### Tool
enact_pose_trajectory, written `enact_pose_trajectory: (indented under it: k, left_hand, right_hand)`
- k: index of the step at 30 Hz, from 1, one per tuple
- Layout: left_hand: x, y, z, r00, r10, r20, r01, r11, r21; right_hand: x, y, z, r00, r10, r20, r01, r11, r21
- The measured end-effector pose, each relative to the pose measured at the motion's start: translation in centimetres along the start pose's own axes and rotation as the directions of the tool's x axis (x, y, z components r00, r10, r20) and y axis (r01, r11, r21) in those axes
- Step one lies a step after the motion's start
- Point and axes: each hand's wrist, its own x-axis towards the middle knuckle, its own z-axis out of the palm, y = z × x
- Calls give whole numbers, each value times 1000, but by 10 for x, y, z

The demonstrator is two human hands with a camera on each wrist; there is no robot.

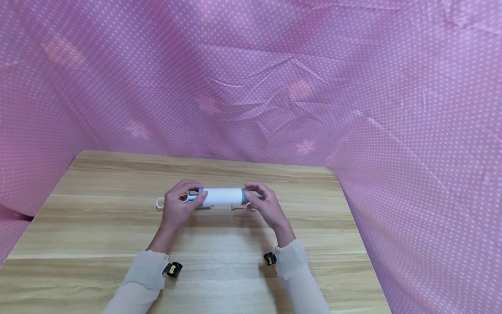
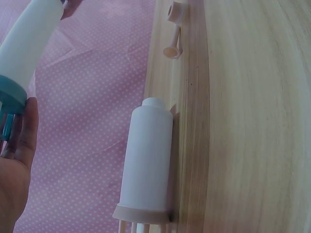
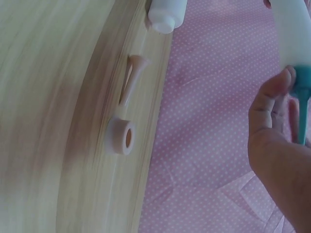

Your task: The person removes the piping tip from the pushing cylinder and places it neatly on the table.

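Note:
Both hands hold a white cylinder (image 1: 223, 196) with teal ends, level above the table. My left hand (image 1: 175, 209) grips its left teal collar, where teal prongs (image 2: 7, 127) stick out. At the other end, my right hand (image 1: 270, 211) pinches the teal cap (image 3: 302, 81), from which a thin teal spout (image 3: 302, 116) extends. A second white cylinder (image 2: 148, 160) with a beige collar (image 2: 141, 214) lies on the table beneath, mostly hidden from the head view. Beyond its neck lie a beige flared nozzle (image 3: 131, 80) and a beige ring-shaped cap (image 3: 117, 136).
The wooden table (image 1: 219, 270) has rounded far corners. Pink dotted cloth (image 1: 251, 87) hangs behind it and on both sides. A pale loop (image 1: 160, 203) shows left of my left hand. Black wrist cameras (image 1: 173, 269) sit at both cuffs.

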Motion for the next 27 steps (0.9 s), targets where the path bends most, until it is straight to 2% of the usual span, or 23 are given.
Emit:
enact_pose_trajectory:
  k: [4,7,19,22,27]
  left_hand:
    - [5,-3,-1,1000,12,3,-12,1000,-5]
    - [9,-4,-1,1000,12,9,-12,1000,-11]
    - [20,-7,-4,999,-24,31,24,1000,-2]
    - [23,0,-5,999,-28,33,27,1000,2]
    - [28,19,-10,999,9,45,-9,1000,-2]
  right_hand:
    - [2,1,-3,996,82,19,-83,996,20]
    - [3,2,-4,994,106,25,-107,993,45]
    - [9,-4,0,999,-18,30,17,999,44]
    - [11,-3,1,998,-51,34,49,998,51]
    - [16,1,4,998,-62,-6,62,997,41]
